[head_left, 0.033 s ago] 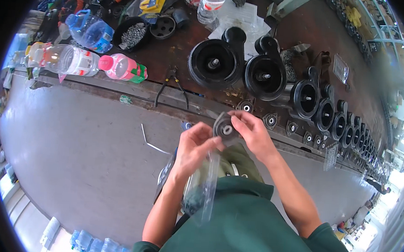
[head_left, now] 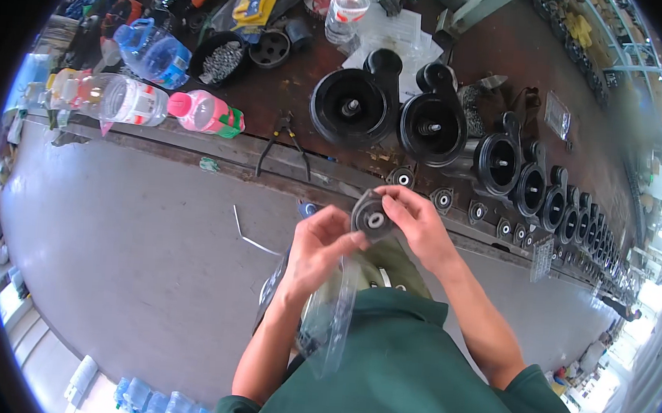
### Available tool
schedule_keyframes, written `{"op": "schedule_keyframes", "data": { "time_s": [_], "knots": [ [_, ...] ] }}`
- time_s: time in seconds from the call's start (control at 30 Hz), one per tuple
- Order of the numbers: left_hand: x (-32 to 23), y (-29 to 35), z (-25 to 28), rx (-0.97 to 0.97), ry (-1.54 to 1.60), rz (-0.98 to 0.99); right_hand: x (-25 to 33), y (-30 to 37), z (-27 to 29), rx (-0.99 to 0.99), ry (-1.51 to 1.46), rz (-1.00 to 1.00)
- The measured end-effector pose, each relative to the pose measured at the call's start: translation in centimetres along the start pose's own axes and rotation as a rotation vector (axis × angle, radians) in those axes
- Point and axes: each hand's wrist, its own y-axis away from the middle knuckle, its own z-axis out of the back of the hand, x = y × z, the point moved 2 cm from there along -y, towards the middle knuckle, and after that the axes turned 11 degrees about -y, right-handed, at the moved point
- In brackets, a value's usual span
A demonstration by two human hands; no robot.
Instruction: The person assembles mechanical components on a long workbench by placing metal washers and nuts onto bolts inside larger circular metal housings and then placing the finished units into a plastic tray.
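Observation:
In front of my lap, both hands hold a dark metal bearing flange (head_left: 364, 209) with a light ring in its centre. My right hand (head_left: 416, 220) pinches its upper right edge between thumb and fingers. My left hand (head_left: 319, 244) has curled fingers and a slightly blurred thumb against its lower left side. Below the left hand, a clear plastic piece (head_left: 339, 314) lies over my lap. Similar bearing flanges (head_left: 403, 178) sit in a row along the bench edge. Behind them stand black round housings (head_left: 351, 107), open side facing me, with a shaft in each centre.
Pliers (head_left: 283, 138) lie on the bench edge (head_left: 197, 149). Left of them are a pink-capped bottle (head_left: 207, 113), a blue-tinted bottle (head_left: 153, 56), and a black bowl of small metal parts (head_left: 222, 62). A bent rod (head_left: 248, 235) shows over the grey floor (head_left: 136, 254).
The bearing flange has shifted very slightly down and tilted a little in my hands. Both hands keep nearly the same place, and the clear plastic has moved slightly.

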Motion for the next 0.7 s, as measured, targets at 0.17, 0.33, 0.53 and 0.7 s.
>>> {"op": "schedule_keyframes", "data": {
  "time_s": [0.17, 0.33, 0.53, 0.7],
  "knots": [
    [-4.9, 4.1, -1.9, 0.032, 0.012, -0.073, 5.4, 5.7, -2.8, 0.068, 0.032, 0.072],
    [-7.9, 5.7, -4.1, 0.002, 0.015, -0.099, 9.1, 8.8, -4.0, -0.105, 0.789, 1.06],
    [-9.2, 6.3, -5.9, -0.077, -0.183, -0.192, 10.7, 10.4, -3.2, 0.014, 1.153, 1.156],
    [-9.5, 6.3, -6.8, -0.113, -0.265, -0.21, 11.1, 10.4, -2.8, 0.063, 1.216, 1.181]
  ]
}}
